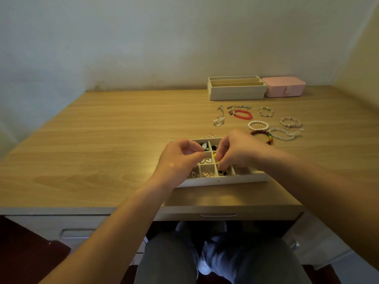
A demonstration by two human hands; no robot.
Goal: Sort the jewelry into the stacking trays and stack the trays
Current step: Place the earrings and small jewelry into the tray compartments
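Jewelry sorting at the divided tray [225, 179]

Head view: I find the divided tray near the table's [102, 140] front edge, earrings [208, 173] in its compartments. The left hand [179, 160] and right hand [233, 152] hover over it, fingers curled, tips pinched; I cannot tell whether they grip anything. Loose bracelets [258, 126] lie beyond; two stacked trays [235, 93] stand at the back.

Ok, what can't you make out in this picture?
Head view only.
- Whether the left hand or right hand pinches anything: curled fingers hide it.
- Several compartments of the divided tray: hidden under both hands.
- Inside the pink box: lid closed.
- Lower stacked tray: covered by the upper tray.
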